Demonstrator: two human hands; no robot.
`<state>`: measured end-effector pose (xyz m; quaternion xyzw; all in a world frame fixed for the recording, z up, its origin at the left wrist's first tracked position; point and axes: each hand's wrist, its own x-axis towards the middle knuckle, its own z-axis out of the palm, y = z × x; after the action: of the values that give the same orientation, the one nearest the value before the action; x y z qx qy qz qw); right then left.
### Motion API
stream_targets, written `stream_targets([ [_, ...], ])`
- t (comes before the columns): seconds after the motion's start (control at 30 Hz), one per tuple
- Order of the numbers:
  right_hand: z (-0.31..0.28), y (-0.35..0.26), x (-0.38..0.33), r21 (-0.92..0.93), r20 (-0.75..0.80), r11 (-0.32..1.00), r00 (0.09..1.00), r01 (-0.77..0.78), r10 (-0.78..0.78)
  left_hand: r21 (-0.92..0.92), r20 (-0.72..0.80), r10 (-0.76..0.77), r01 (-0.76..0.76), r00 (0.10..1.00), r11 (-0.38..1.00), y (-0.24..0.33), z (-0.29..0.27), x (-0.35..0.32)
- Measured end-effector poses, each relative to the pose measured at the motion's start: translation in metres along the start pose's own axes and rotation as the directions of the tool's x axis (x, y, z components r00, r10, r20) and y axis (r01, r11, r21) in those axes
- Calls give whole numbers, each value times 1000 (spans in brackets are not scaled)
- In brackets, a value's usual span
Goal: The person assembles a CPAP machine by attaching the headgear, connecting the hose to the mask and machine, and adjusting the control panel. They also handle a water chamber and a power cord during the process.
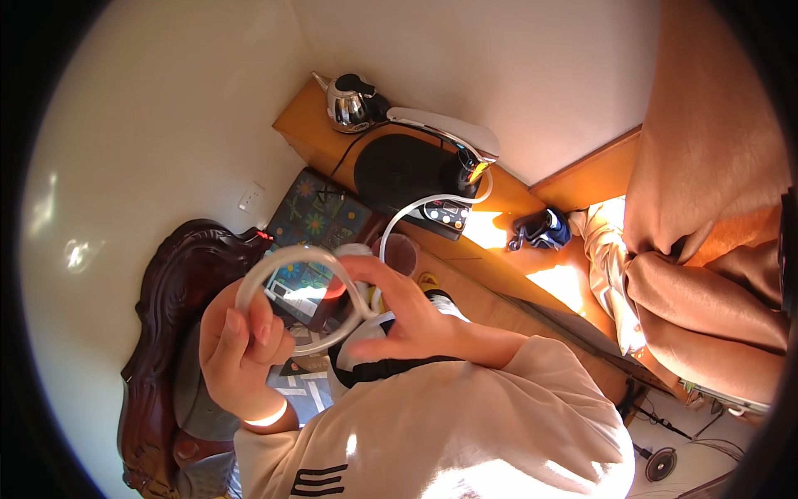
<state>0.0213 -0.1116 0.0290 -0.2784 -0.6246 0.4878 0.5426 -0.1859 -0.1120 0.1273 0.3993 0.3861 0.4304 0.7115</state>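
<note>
A clear, flexible hose (312, 251) is bent into a round loop in front of my body. On the loop's left side, my left hand (241, 353) has its fingers curled round the hose. My right hand (407, 316) reaches in from the right, thumb and fingers apart in a wide curve about the loop's right end; whether its fingertips touch the hose is hard to tell. From there a whitish length of hose (413, 202) rises and bends to a black cylinder with a yellow label (475, 171) beside a black appliance (399, 173) with a button panel.
A shiny metal kettle (349, 104) stands on the wooden ledge (303, 125) at the back. A dark chest with a flower-patterned top (312, 218) lies beyond the hose. Carved dark wooden furniture (166, 324) is at the left, a brown curtain (706, 141) at the right.
</note>
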Motion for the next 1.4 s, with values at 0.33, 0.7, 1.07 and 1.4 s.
stream_targets([
  [0.33, -71, -9, -32, 219, -235, 973, 964, -70, 122, 827, 210, -201, -63, 957, 559, -40, -73, 39],
  [0.7, -141, -61, -34, 258, -581, 917, 807, 304, -104, 961, 62, 431, -170, 900, 216, -170, -178, 63],
  [1.07, -121, 19, -30, -856, -355, 374, 931, -358, 79, -582, 391, -213, 420, 896, 696, -141, -92, 66],
  [1.4, -64, 14, -5, -847, -138, 486, 972, -215, 189, -734, 366, -47, 319, 930, 600, -71, 1, 70],
])
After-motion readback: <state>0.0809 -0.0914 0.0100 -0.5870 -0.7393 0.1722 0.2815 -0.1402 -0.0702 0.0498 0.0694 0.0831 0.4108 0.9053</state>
